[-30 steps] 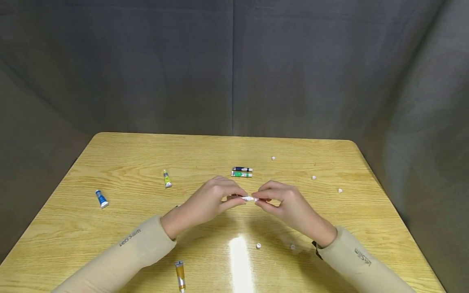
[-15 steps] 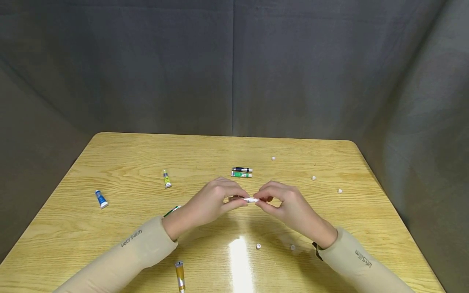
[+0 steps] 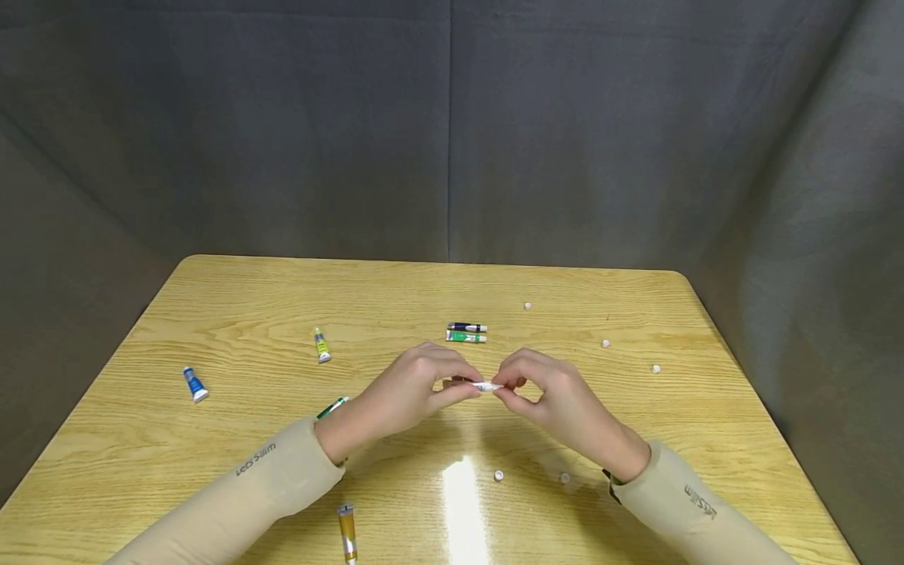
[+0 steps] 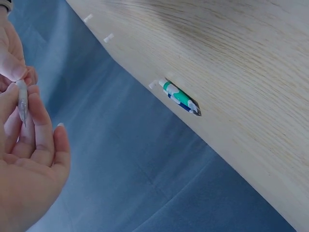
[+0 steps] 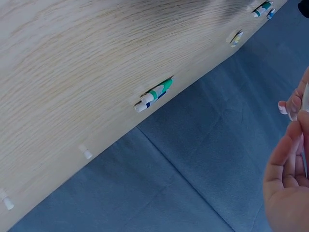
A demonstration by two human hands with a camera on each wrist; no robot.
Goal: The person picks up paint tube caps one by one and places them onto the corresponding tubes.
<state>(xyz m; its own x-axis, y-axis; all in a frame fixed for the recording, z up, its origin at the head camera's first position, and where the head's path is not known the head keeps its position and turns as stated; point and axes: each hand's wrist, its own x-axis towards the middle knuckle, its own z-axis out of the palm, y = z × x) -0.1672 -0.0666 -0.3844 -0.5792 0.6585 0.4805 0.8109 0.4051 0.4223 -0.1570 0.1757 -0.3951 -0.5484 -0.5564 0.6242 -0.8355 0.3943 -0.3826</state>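
Observation:
In the head view both hands meet over the middle of the table. My left hand (image 3: 417,384) pinches a small white paint tube (image 3: 485,386) between thumb and fingers, the tube lying sideways. From the other side, the thumb and fingertips of my right hand (image 3: 547,384) pinch its right end, covering that tip. The left wrist view shows the same paint tube (image 4: 23,104) tapering to a flat tail in the left fingers. Just beyond the hands lie a navy paint tube (image 3: 466,326) and a green paint tube (image 3: 466,337), side by side.
Small white caps lie about: one at the back (image 3: 527,306), a pair at right, including this cap (image 3: 656,369), and two in front, including this cap (image 3: 498,475). Other tubes: blue (image 3: 195,384), yellow (image 3: 322,345), gold (image 3: 348,534), and dark green (image 3: 332,407), partly behind the left wrist.
Both hands have shifted slightly right with the white paint tube, and the right fingertips now sit closer against its end. More of the dark green tube shows beside the left wrist.

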